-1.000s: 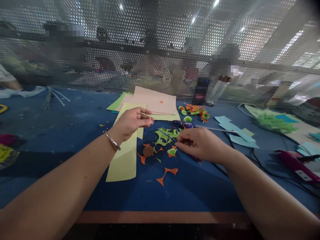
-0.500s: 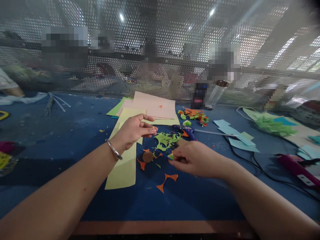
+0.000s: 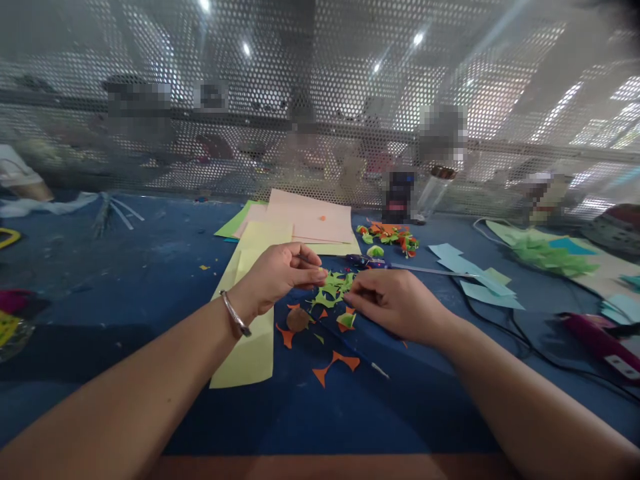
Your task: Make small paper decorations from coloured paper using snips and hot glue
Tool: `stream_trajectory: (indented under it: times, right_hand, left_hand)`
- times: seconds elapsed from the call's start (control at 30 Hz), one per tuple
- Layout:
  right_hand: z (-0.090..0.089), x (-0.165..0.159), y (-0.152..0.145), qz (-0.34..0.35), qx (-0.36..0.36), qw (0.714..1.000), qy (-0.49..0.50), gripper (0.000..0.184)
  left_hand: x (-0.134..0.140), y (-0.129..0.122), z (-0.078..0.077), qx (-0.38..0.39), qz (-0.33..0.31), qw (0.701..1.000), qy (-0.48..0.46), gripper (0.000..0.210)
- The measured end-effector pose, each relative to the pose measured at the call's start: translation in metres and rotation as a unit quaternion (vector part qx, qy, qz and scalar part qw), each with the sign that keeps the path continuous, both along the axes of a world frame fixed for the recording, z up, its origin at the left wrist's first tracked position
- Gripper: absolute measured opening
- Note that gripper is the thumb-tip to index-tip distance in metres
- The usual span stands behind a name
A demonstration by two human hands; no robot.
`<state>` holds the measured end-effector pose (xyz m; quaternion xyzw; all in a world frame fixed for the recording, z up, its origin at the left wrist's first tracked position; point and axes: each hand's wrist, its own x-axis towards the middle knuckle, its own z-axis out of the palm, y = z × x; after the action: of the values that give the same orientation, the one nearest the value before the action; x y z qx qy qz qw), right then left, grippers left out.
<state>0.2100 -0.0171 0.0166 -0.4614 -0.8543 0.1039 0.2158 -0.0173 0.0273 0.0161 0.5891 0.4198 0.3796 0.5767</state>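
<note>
My left hand [image 3: 285, 277], with a bracelet at the wrist, hovers over the pale yellow paper strip [image 3: 250, 353]. Its thumb and fingers are pinched together, and whatever sits at their tips is too small to name. Over the right side of the green paper scraps [image 3: 327, 293], my right hand [image 3: 395, 300] has its fingers curled in and thumb pressed close; its fingertips hide what they may hold. Below the hands lie a thin blue stick with a pale tip [image 3: 357, 352], a brown disc [image 3: 298, 320], a green folded piece [image 3: 346, 321] and orange paper scraps [image 3: 323, 369].
Pink sheets [image 3: 310, 213] lie at the back. A blue glue gun [image 3: 367, 262] rests behind my right hand, near orange and green paper pieces [image 3: 390, 233]. Light blue papers [image 3: 475, 273], black cables and a magenta power strip [image 3: 600, 343] are at right. Perforated metal mesh [image 3: 320, 80] stands behind.
The blue stick, earlier partly under my right hand, now lies uncovered on the table. My right hand has shifted up slightly, and my left hand has come nearer to it.
</note>
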Motion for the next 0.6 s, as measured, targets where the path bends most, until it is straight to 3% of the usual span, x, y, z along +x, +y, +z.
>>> stream_trajectory:
  times: [0.3,0.6]
  right_hand:
    - [-0.004,-0.001,0.003,0.022,0.055,0.991,0.124,0.013]
    - [-0.006,-0.003,-0.002,0.063,0.031,0.987,0.142,0.013]
  left_hand:
    - [0.014,-0.016,-0.001,-0.019,-0.062,0.998,-0.014,0.032]
    - [0.021,-0.023,-0.003,-0.011,-0.080,0.997,0.016,0.031]
